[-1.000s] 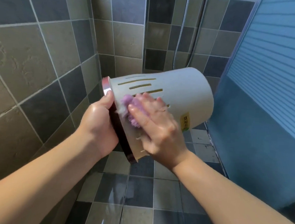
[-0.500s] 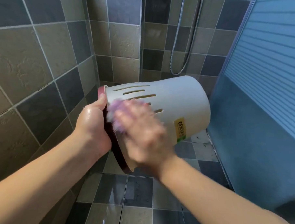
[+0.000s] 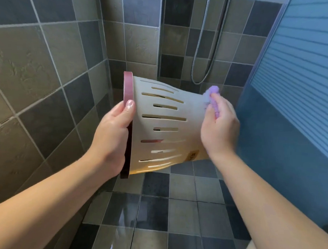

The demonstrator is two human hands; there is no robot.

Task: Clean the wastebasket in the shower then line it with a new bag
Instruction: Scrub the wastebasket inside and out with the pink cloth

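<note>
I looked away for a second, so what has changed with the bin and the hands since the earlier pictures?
The right hand slid the purple cloth from beside the rim to the base end of the wastebasket, which has turned, showing more slots. The left hand still grips the pink rim, bin held sideways.

The left hand [image 3: 111,139] is gripping the pink rim [image 3: 128,89] of the slotted wastebasket [image 3: 165,124], which is lying sideways above the tiled floor [image 3: 155,214]. At the wastebasket's base end, the right hand [image 3: 219,128] is pressing a purple cloth [image 3: 210,94].
</note>
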